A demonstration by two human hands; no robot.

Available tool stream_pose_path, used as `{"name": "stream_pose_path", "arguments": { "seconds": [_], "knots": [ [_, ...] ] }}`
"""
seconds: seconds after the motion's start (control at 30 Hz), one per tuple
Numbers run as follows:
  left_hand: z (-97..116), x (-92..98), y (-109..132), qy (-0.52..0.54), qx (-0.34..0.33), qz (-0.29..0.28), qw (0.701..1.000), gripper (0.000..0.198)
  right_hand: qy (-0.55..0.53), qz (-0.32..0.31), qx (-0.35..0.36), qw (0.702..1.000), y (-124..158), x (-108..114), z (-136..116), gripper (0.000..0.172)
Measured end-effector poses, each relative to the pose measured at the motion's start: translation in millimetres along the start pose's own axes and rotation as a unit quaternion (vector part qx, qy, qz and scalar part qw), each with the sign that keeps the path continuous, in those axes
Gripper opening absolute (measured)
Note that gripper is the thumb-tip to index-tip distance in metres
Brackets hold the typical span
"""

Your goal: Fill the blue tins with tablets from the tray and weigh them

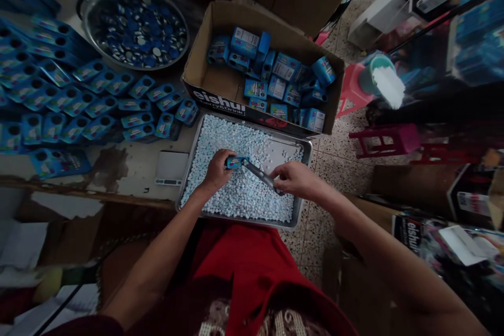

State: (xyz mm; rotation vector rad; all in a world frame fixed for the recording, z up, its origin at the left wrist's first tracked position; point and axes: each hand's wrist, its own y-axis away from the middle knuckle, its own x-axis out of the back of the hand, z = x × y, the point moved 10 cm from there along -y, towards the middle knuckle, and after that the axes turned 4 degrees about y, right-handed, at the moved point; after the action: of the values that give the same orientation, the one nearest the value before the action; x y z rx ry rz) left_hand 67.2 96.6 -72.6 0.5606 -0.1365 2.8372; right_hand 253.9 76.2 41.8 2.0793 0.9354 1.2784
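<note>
Stretching along the left, the surface carries rows of upright blue boxes with round holes in their tops. To their right is a cardboard box, open at the top, with more blue boxes piled loosely inside. Right in front of it sits a metal tray, mostly covered, its bare metal showing toward the right. A round metal bowl full of blue and silver discs stands behind the rows. A flat white scale lies just beside the tray's left edge.

Over the tray, the right hand has its grip closed around the handle of a spoon. The left hand's grip is clamped on a small blue box, held above the tray with the spoon's tip at its right end. Smallest are the pale blue and white balls spread below both hands.
</note>
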Motion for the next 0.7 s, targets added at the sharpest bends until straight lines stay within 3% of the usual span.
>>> {"name": "stream_pose_path", "arguments": {
  "seconds": [0.1,0.2,0.37,0.43,0.57,0.7],
  "knots": [
    [-3.7,0.6,1.7,0.027,0.016,-0.011,0.999,0.042,-0.019,0.007,0.005,1.000,7.4,0.8,3.3,0.027],
    [-21.2,-1.5,5.0,0.114,0.093,-0.010,0.989,0.037,-0.036,0.029,-0.010,0.999,15.8,-13.5,33.4,0.029],
    [-46.3,-3.5,17.4,0.296,0.217,0.024,0.930,0.039,0.119,0.113,-0.148,0.975,30.8,-73.3,134.6,0.034],
    [-48.5,0.6,19.8,0.320,0.231,0.033,0.918,0.037,0.169,0.112,-0.141,0.969,24.8,-104.8,151.6,0.040],
    [-49.2,19.4,21.9,0.275,0.234,0.061,0.931,0.035,0.149,0.116,-0.061,0.980,-20.7,-142.1,130.9,0.053],
    [-43.1,36.3,24.7,0.203,0.213,0.056,0.954,0.037,0.054,0.137,-0.026,0.989,-71.9,-140.9,99.3,0.039]
  ]
}}
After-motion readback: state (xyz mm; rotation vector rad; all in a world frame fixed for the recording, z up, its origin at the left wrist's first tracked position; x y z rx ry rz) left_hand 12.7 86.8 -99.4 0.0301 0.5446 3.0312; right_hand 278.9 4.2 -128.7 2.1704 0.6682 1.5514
